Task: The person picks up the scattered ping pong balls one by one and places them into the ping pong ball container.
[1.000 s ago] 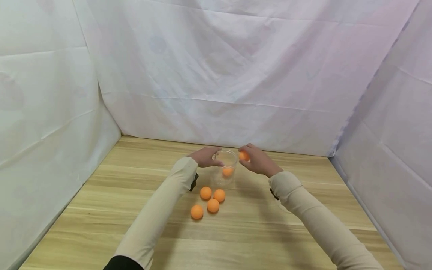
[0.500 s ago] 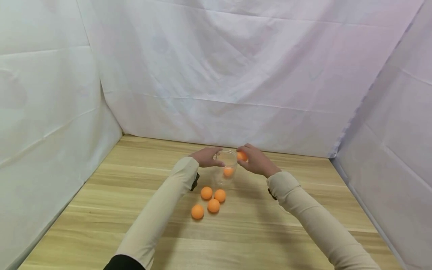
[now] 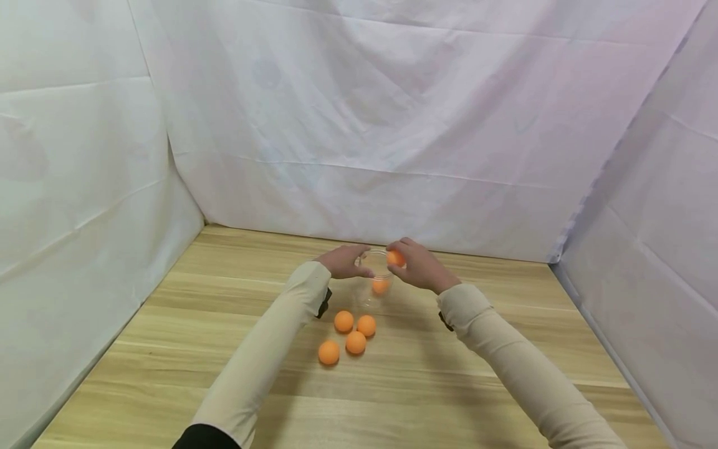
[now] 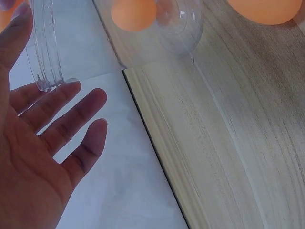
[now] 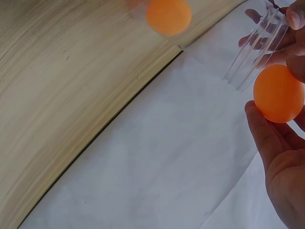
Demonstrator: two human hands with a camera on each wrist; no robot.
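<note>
A clear plastic cup (image 3: 374,274) stands on the wooden table (image 3: 426,380) with one orange ball (image 3: 380,285) inside it. My left hand (image 3: 343,262) rests against the cup's left rim, its fingers (image 4: 71,119) straight and spread beside the rim (image 4: 45,57). My right hand (image 3: 419,267) pinches a second orange ball (image 3: 395,257) in its fingertips, over the cup's right rim. In the right wrist view that held ball (image 5: 279,94) sits next to the cup's wall (image 5: 255,50), and the ball in the cup (image 5: 168,15) shows at the top.
Several loose orange balls (image 3: 354,342) lie in a cluster on the table, just nearer to me than the cup. White cloth walls (image 3: 359,125) close the table at the back and on both sides.
My right hand has carried its ball a little to the left, from beside the cup to over its rim. The left hand and the cup have stayed put.
</note>
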